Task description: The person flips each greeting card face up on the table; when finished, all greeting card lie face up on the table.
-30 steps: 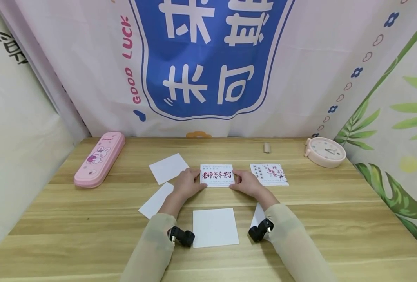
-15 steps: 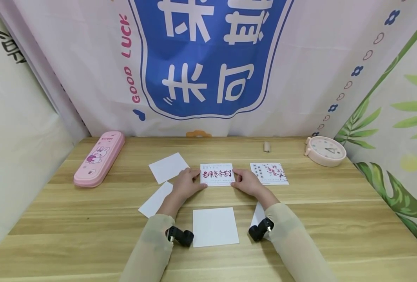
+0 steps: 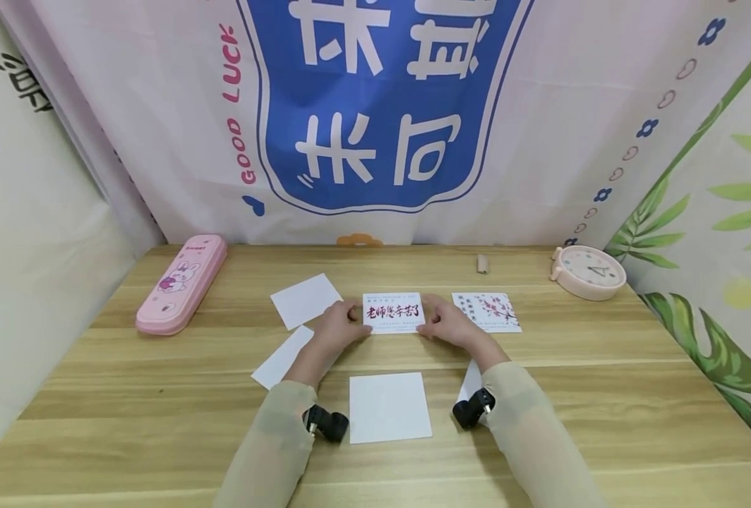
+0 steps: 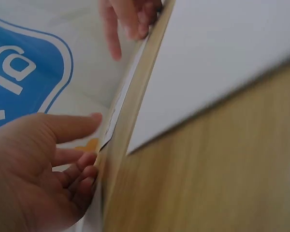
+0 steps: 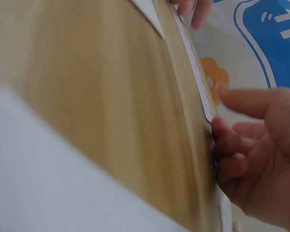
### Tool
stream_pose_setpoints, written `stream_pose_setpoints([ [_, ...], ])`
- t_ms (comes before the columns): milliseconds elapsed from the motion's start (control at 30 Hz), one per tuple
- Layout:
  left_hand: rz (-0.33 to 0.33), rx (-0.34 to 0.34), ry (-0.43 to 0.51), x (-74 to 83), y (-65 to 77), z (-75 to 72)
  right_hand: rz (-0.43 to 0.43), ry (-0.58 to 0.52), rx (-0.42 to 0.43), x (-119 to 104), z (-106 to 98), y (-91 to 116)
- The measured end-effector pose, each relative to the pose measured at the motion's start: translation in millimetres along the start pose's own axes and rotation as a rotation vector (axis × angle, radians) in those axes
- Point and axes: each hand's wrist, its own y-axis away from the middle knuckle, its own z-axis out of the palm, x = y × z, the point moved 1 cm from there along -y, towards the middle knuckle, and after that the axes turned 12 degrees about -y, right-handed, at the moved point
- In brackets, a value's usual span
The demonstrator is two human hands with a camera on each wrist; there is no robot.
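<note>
A white card with red handwritten-style characters (image 3: 393,312) lies on the wooden table, between both hands. By its left edge is my left hand (image 3: 332,330), thumb tip at the lower corner and fingers loosely bent. My right hand (image 3: 449,323) sits likewise by the right edge. In the left wrist view, the left thumb (image 4: 79,126) stands apart from the fingers, with the card's end close by. The right wrist view has the right fingertips (image 5: 221,128) right at the card's corner, the thumb spread away. Nearer me lies a blank white card (image 3: 391,408).
Two blank cards lie at left, one farther back (image 3: 305,301) and one nearer (image 3: 282,358), partly behind the left hand. A blossom-printed card (image 3: 486,312) is at right; another white card (image 3: 470,382) is partly under the right forearm. A pink pencil case (image 3: 181,284) and a clock (image 3: 588,272) stand at the back.
Fingers of both hands have drawn slightly outward from the card's side edges, loosening around it. The printed card and the other things keep their places on the table.
</note>
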Motion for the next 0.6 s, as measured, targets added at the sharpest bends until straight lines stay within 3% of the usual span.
stream_pose_setpoints([
  [133,0.019,0.02,0.186,1.9,-0.3,-16.3,-0.011,-0.105,-0.057,-15.2,-8.8,1.3],
  [267,0.063,0.072,0.274,-2.6,2.8,-37.2,-0.065,-0.206,-0.113,-41.2,-13.0,0.1],
  [433,0.055,0.121,0.31,-15.2,11.5,-65.8,-0.149,-0.198,-0.179,-75.1,-12.2,-5.7],
  [600,0.026,0.162,0.291,-45.6,19.4,-88.0,-0.155,-0.186,-0.203,-108.5,-4.8,-5.5],
])
